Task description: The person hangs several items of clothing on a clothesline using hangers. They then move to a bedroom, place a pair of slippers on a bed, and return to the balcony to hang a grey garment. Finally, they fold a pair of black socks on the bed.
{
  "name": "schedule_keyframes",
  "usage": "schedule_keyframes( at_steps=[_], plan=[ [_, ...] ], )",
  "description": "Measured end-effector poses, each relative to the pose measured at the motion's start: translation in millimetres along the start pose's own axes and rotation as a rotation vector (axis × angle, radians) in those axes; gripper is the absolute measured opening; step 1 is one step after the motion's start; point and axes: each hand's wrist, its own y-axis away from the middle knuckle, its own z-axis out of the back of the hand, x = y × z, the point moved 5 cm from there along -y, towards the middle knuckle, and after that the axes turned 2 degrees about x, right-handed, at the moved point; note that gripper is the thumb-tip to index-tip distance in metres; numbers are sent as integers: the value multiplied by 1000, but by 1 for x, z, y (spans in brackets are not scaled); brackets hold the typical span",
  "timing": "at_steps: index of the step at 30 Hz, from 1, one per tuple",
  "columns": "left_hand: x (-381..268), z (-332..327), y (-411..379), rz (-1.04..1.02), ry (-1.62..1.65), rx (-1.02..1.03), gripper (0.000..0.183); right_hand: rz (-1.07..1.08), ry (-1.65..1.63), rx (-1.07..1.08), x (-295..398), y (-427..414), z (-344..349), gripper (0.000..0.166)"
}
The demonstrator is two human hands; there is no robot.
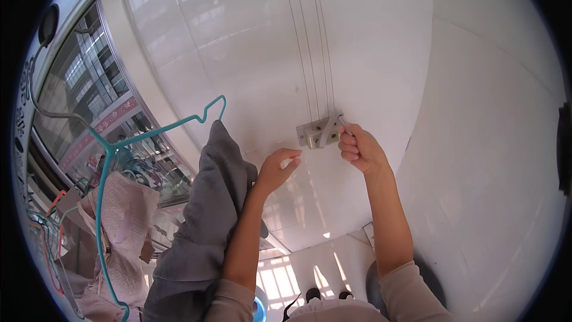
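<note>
A metal winch box [318, 133] is fixed to the white tiled wall, and several thin cables [313, 53] run up from it. My right hand [359, 148] is closed around the crank handle [342, 120] at the box's right side. Just left of the box, my left hand [280, 167] is raised with thumb and fingers curved and apart, holding nothing. Beside my left arm hangs a dark grey garment [201, 214]. A teal clothes hanger [147, 135] extends near its top.
Pink lace garments [123, 228] and more hangers [56, 201] hang at the left. Behind them stands a glass-fronted cabinet [105, 80]. A dark round object [429, 277] is near my right elbow, and a blue container [259, 308] is low by my left arm.
</note>
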Motion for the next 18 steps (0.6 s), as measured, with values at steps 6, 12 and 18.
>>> schedule_keyframes(
  at_steps=[6, 12, 18],
  plan=[
    [0, -21, 15, -107, -36, 32, 39, -174, 471, -176, -84, 24, 108, 29],
    [-7, 7, 1, -62, 253, -128, 39, -400, 129, 65, -180, 15, 27, 13],
    [-12, 40, 2, 38, 339, -157, 37, -367, -109, 278, -105, 23, -61, 15]
  ],
)
